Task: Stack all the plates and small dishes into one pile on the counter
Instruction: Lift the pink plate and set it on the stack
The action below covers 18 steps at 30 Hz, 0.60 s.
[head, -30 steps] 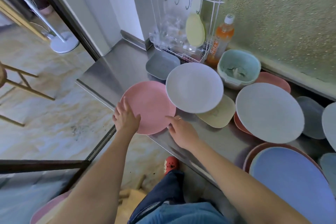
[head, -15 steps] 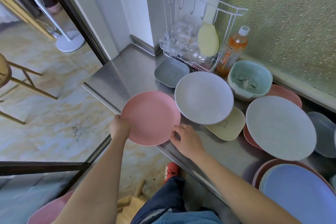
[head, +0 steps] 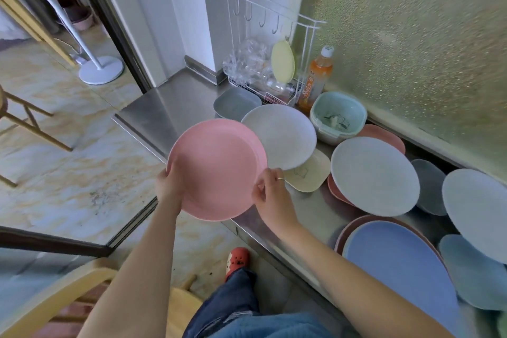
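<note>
I hold a round pink plate point(head: 216, 167) tilted above the steel counter's point(head: 164, 112) front edge, my left hand point(head: 168, 185) on its left rim and my right hand point(head: 270, 195) on its right rim. Behind it lies a pale grey plate point(head: 282, 134) over a cream square dish point(head: 310, 175). A grey-blue square dish point(head: 236, 103) sits further back. To the right, a large grey plate point(head: 374, 175) rests on a red dish point(head: 338, 192). A blue plate point(head: 400, 269) on a brown one lies at the near right.
A white wire rack point(head: 274, 35) with a yellow dish point(head: 283, 62) and plastic bags stands at the back, beside an orange bottle point(head: 315, 81) and a mint bowl point(head: 338, 116). More grey and teal plates crowd the far right. A wooden chair point(head: 68, 296) is below left.
Both hands have closed on the pink plate's rims and lifted it off the counter, tilting it up toward me. The camera has shifted left and back.
</note>
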{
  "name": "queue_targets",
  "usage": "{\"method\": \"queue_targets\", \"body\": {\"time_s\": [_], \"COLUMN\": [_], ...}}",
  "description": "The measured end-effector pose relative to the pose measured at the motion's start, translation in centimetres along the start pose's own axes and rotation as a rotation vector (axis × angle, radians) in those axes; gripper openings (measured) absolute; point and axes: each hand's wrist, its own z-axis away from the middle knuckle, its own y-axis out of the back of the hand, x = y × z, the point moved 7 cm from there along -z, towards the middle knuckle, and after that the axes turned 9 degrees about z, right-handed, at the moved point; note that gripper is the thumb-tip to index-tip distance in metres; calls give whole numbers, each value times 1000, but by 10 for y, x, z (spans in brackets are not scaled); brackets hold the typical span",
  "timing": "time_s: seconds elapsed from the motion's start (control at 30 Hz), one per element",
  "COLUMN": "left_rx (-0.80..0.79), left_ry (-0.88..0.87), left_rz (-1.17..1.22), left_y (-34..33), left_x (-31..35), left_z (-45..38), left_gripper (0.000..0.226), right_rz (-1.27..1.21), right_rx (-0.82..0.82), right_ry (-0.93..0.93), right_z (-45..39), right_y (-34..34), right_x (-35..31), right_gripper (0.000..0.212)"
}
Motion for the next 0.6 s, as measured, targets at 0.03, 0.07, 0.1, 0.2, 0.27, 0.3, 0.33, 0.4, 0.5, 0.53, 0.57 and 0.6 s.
{"method": "queue_targets", "body": {"time_s": [0.03, 0.07, 0.1, 0.2, 0.27, 0.3, 0.33, 0.4, 0.5, 0.53, 0.57, 0.6], "left_rx": [-23, -55, -87, -173, -264, -328, -393, -511, -650, -692, -734, -771], "left_ry": [-37, -83, -137, -292, -394, -430, -459, -490, -532, -545, -553, -560], "left_rz": [-26, -50, -84, -242, -279, -279, -287, -369, -582, -625, -662, -699], "left_y": [-12, -26, -40, -82, -112, -126, -140, -167, -200, -208, -215, -220], "left_x": [0, 1, 1, 3, 1, -3, -9, -25, -50, -59, -67, -76], "left_z": [14, 28, 45, 109, 152, 172, 188, 218, 257, 267, 277, 283], "left_gripper": [33, 39, 45, 49, 41, 39, 36, 31, 32, 32, 31, 29], "right_rz": [-20, -53, -88, -134, -113, -105, -102, -96, -13, 9, 26, 46], "right_rx": [31, 73, 125, 259, 326, 366, 406, 478, 547, 549, 540, 523], "right_ry": [-47, -95, -144, -276, -372, -414, -446, -506, -596, -631, -678, -724], "right_z": [10, 20, 31, 71, 103, 119, 135, 167, 209, 221, 234, 245], "right_y": [12, 25, 39, 77, 99, 111, 122, 143, 166, 170, 173, 174], "right_x": [14, 28, 43, 90, 123, 138, 152, 176, 209, 219, 228, 235], "right_gripper": [17, 28, 38, 51, 50, 49, 48, 50, 50, 50, 51, 51]}}
